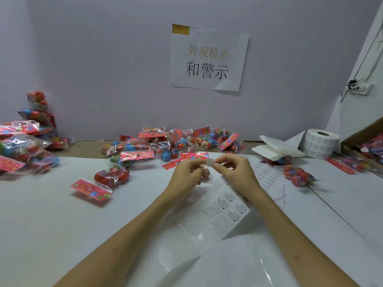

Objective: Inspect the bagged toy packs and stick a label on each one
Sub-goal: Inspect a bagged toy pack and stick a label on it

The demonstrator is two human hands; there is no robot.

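Head view: a small label [210, 162] is pinched between thumb and forefinger of the right hand [232, 169] and is held above the table [51, 224]. The left hand [187, 175] is seen just left of the label, its fingers curled toward the label's lower edge; whether the label is gripped by them cannot be told. Below the label, under the right wrist, a strip [233, 204] of printed labels is laid.

No pack is held. Just behind the label a pile [165, 143] of packs is heaped, with a red header card at its near edge. Well left of the label a lone pack [108, 177] is laid, its long axis running from near left to far right and its header card toward the person. Well right of the label a second pack [297, 176] is laid crosswise.

The label is judged ready for sticking, though a pack must first be fetched. For the lone pack the left hand would be the nearer, so the label could be kept in the right hand.
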